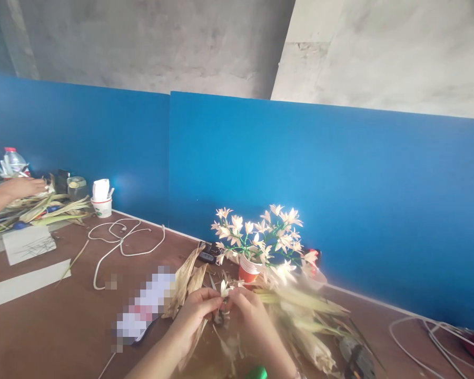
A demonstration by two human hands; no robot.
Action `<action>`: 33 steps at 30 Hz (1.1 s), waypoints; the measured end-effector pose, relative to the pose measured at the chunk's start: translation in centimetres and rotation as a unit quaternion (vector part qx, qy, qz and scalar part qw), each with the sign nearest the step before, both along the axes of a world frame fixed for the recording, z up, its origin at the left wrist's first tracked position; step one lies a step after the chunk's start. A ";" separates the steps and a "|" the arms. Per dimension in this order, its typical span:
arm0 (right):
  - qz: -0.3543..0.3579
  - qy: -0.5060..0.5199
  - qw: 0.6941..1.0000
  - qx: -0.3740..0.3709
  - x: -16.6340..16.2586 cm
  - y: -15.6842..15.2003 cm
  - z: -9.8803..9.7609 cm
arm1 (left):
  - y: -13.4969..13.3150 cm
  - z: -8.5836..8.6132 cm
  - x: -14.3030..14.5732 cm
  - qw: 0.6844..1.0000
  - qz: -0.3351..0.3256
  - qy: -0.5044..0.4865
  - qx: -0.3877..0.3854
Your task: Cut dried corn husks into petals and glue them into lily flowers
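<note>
A small cream flower (224,288) made of pointed petals stands between the fingertips of both my hands. My left hand (197,308) pinches it from the left with thumb and forefinger. Closed at its base from the other side is my right hand (249,305). Beneath my fingers lies what looks like a pair of scissors (218,317), partly hidden. Just beyond, an orange-and-white paper cup (248,269) holds a bunch of similar flowers (260,234) on green stems. Dried corn husks (187,276) lie left of my hands, and paler husks (306,321) are heaped to the right.
A blue partition (319,179) runs behind the brown table (75,326). White cables (122,239) coil at left. A paper cup with tissue (101,202) stands farther back. At far left another person's hand (23,187) is over more husks. A grey roundish object (355,352) sits front right.
</note>
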State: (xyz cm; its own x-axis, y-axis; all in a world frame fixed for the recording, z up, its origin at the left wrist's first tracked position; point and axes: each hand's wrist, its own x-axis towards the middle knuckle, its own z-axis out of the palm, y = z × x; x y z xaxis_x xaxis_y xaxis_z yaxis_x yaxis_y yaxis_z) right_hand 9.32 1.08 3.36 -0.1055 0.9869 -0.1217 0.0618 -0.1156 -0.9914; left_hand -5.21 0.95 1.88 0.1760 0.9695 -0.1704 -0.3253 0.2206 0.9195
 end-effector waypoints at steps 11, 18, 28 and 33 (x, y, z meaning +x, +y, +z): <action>-0.062 -0.007 0.998 -0.007 0.2 -0.3 -0.6 | -0.6 0.0 0.6 0.943 0.035 0.279 0.176; -0.053 -0.021 0.998 -0.013 0.2 -0.3 -0.4 | -0.9 -1.0 0.6 0.885 0.098 0.378 0.254; -0.062 -0.029 0.997 -0.021 0.2 -0.6 0.1 | -0.8 -1.9 0.6 0.829 0.127 0.418 0.349; -0.052 -0.017 0.998 -0.028 0.1 -0.6 0.1 | -0.7 -2.4 0.7 0.802 0.126 0.447 0.375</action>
